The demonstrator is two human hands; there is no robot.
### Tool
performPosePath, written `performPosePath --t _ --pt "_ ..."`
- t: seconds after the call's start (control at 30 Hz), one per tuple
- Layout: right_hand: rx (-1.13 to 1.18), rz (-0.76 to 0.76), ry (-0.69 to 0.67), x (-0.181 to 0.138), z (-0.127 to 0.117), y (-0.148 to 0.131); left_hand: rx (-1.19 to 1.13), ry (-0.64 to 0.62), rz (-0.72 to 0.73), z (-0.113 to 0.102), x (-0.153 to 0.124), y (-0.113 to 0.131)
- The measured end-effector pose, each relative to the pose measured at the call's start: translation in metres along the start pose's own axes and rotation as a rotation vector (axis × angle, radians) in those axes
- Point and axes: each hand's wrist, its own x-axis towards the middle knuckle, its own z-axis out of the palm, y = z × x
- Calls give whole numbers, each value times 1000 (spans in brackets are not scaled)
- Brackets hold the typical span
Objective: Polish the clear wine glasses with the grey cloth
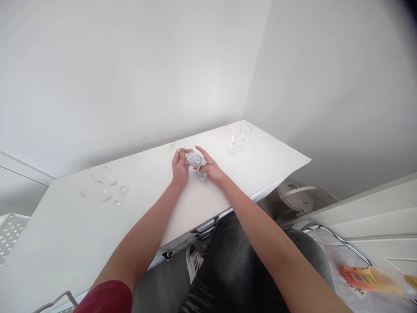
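Observation:
Over the middle of the white tabletop (202, 204), my left hand (180, 165) is closed around the stem of a clear wine glass (173, 147), whose foot sticks out to the left of the fingers. A crumpled light grey cloth (195, 161) covers the bowl end of the glass. My right hand (212, 169) grips the cloth from the right, thumb below and index finger stretched out above. The bowl itself is hidden by the cloth and fingers.
Two clear glasses (97, 192) stand on the left of the tabletop, and two more stemmed glasses (234, 134) at its far right. Walls border the back. Below on the right are a white round appliance (296, 200) and an orange-labelled bottle (368, 278).

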Motion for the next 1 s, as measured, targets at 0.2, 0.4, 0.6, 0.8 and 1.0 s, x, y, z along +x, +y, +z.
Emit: performPosePath --t 0.2,0.4,0.6,0.8,1.0 --pt "56 26 110 0 -1 -8 14 143 -37 -6 4 -7" --pt "-202 -92 153 1 1 -1 144 307 -35 -5 4 -7" --pt "-846 -330 -64 -3 8 9 186 372 -39 -8 4 -7" --pt "-628 -235 11 0 8 11 202 465 -37 -9 7 -7" --pt "-100 -165 121 3 5 6 142 322 -64 -2 5 -8"
